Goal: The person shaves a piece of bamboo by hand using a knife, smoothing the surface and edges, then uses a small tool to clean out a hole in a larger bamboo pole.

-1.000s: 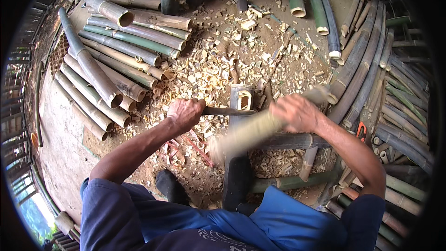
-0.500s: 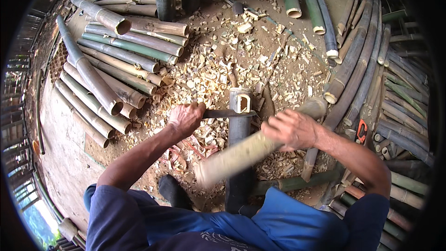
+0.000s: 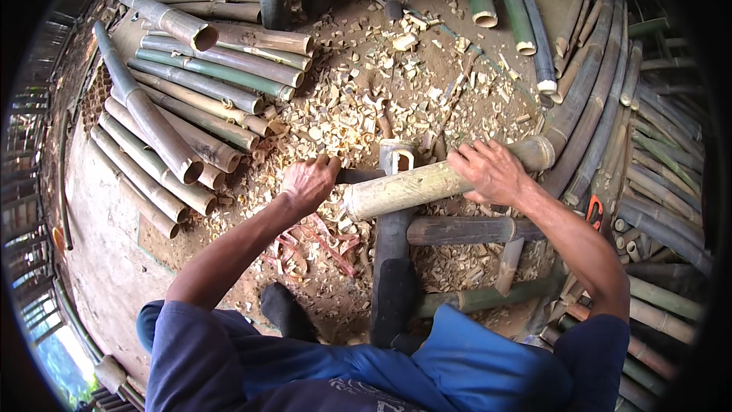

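My right hand (image 3: 488,172) grips a pale green bamboo section (image 3: 427,185) that lies across a dark wooden stand (image 3: 393,248), its cut end pointing left toward my other hand. My left hand (image 3: 307,181) is closed around the dark handle of a blade (image 3: 358,175) held against the bamboo's cut end, beside a pale bracket (image 3: 396,156) at the top of the stand. Both forearms come in from the lower edge over my blue clothing.
A stack of cut bamboo poles (image 3: 175,122) lies at the left, and long dark poles (image 3: 610,107) curve along the right. Wood chips (image 3: 366,99) and red shavings (image 3: 320,240) cover the dirt floor. A dark crosspiece (image 3: 465,229) and green pole (image 3: 488,297) lie below the stand.
The bamboo section has swung up from a steep diagonal to nearly level, and my right hand has slid along it. My left hand stays on the blade handle.
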Demonstrator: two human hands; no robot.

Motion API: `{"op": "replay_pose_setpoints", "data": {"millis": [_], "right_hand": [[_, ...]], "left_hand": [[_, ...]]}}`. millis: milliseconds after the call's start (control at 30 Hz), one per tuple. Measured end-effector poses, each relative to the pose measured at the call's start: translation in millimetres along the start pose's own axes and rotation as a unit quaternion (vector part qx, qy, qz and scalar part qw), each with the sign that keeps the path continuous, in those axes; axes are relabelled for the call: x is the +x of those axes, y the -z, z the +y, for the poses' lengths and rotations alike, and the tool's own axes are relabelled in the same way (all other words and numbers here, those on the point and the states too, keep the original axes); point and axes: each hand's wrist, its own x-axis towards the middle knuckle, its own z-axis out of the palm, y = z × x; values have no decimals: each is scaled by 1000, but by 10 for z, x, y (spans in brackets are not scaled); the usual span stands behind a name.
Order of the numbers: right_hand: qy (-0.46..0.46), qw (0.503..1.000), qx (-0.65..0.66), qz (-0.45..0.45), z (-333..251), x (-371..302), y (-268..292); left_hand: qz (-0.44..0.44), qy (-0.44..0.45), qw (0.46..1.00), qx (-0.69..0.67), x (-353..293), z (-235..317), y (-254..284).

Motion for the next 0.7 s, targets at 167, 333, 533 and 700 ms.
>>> {"op": "replay_pose_setpoints", "data": {"millis": [167,333,533,700], "right_hand": [[-211,953,215,38,28,-286,226],[-368,800,430,198,-165,-293,521],[-424,599,652,189,-370,-505,359],[-412,601,660,183,-541,-381,410]], "left_hand": [[42,-121,965,-227,77,-212,124],[27,126,722,-680,267,-517,137],[38,-14,939,-340,408,-657,494],[-8,-84,983,-165,318,-627,664]]}}
